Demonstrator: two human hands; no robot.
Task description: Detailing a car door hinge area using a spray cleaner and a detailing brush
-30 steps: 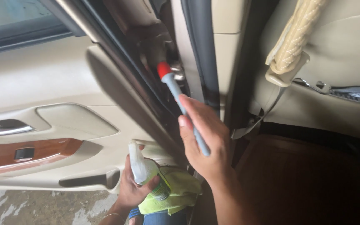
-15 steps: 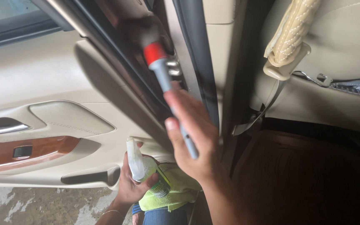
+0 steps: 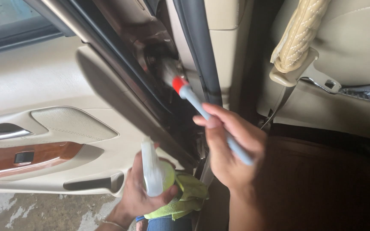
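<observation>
My right hand (image 3: 232, 149) grips a detailing brush (image 3: 198, 105) with a pale blue handle and a red collar. Its dark bristles press into the door hinge area (image 3: 159, 55) between the open car door and the body pillar. My left hand (image 3: 140, 194) is low in the view, near the door's bottom edge. It holds a clear spray bottle (image 3: 152, 171) together with a yellow-green cloth (image 3: 183, 196).
The beige door panel (image 3: 43, 94) with a wood-look switch trim (image 3: 26, 158) and chrome handle (image 3: 1, 132) fills the left. A black rubber door seal (image 3: 198, 47) runs down the pillar. A beige seat (image 3: 356, 47) with a padded seatbelt cover (image 3: 300, 34) is at right. Wet concrete floor (image 3: 35, 211) lies below.
My right hand has shifted right and slightly up, carrying the brush head further into the hinge gap. My left hand with the bottle and cloth has stayed nearly in place.
</observation>
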